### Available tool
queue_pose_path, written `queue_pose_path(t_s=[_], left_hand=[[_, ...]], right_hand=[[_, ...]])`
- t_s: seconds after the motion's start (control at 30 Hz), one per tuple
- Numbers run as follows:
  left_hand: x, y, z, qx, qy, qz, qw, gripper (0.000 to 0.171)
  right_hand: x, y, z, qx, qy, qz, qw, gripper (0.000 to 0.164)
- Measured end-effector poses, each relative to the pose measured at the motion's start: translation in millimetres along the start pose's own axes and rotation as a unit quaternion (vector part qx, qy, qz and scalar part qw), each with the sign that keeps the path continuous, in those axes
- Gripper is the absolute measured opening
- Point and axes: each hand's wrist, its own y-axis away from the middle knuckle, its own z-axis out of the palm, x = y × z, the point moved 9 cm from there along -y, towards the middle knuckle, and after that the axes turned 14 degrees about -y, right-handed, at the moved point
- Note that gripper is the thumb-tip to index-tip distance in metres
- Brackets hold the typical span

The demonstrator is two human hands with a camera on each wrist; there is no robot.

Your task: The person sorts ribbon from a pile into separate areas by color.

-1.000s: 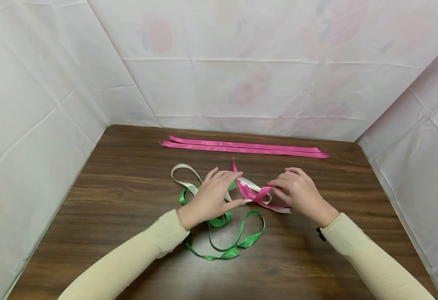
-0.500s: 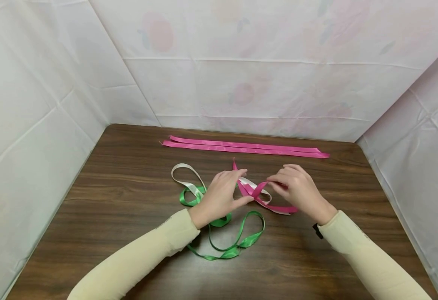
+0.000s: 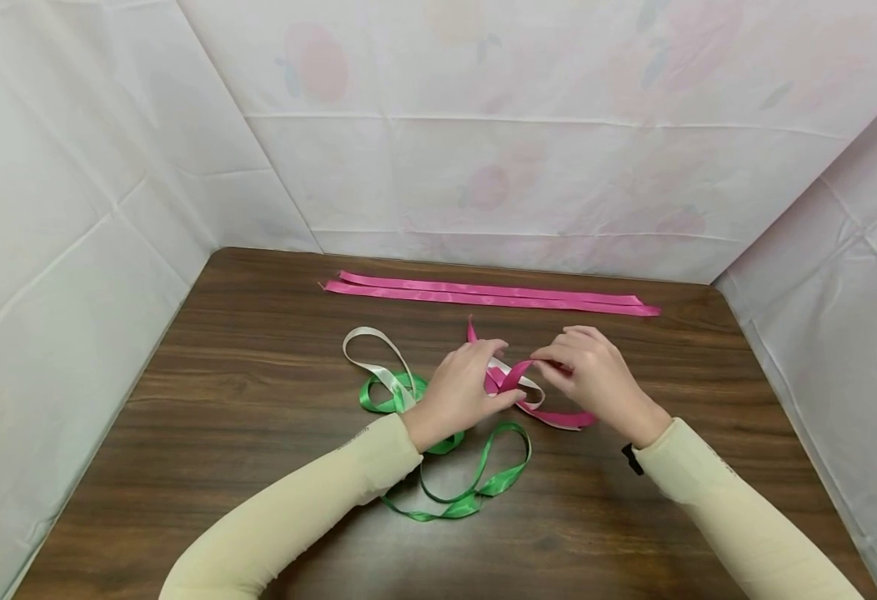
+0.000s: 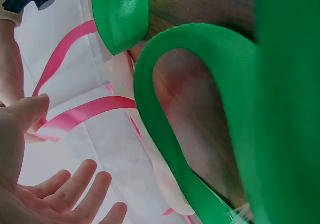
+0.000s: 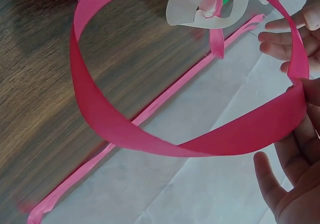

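My right hand (image 3: pixel 592 379) pinches a pink ribbon (image 3: pixel 515 377) between thumb and fingertips and holds part of it up. In the right wrist view that pink ribbon (image 5: pixel 112 121) curves in a wide loop to the fingers. My left hand (image 3: pixel 459 390) reaches in from the left, its thumb and fingers spread, around the point where the pink ribbon crosses a white ribbon (image 3: pixel 532 390). In the left wrist view its fingers (image 4: pixel 82 191) are apart with nothing between them. The left hand covers part of the crossing in the head view.
A long green ribbon (image 3: pixel 502 482) lies in loose curls in front of and under the left forearm. A cream loop (image 3: pixel 366 331) of ribbon sits to the left. Two straight pink ribbons (image 3: pixel 483 295) lie along the back of the brown table (image 3: pixel 258 350). White fabric (image 3: pixel 438 167) walls surround it.
My left hand has moved right, closer to the right hand and over the ribbon crossing. The right hand has shifted slightly left and away from me, still pinching the pink ribbon.
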Motion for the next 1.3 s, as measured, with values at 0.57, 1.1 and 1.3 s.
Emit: queue_pose_path(t_s=[0.57, 1.1, 1.3], left_hand=[[5.0, -3.3, 7.2, 0.038, -0.004, -0.017, 0.9991, 0.055], [4.5, -3.4, -2.4, 0.103, -0.014, 0.012, 0.9945, 0.025], [6.2, -1.3, -7.5, 0.141, -0.007, 0.046, 0.9889, 0.013]], right_hand=[[-1, 0, 1, 0.004, -0.006, 0.003, 1.000, 0.014], [2, 3, 0, 0.009, -0.008, -0.006, 1.000, 0.012], [2, 4, -1, 0.010, -0.007, -0.010, 1.000, 0.010]])
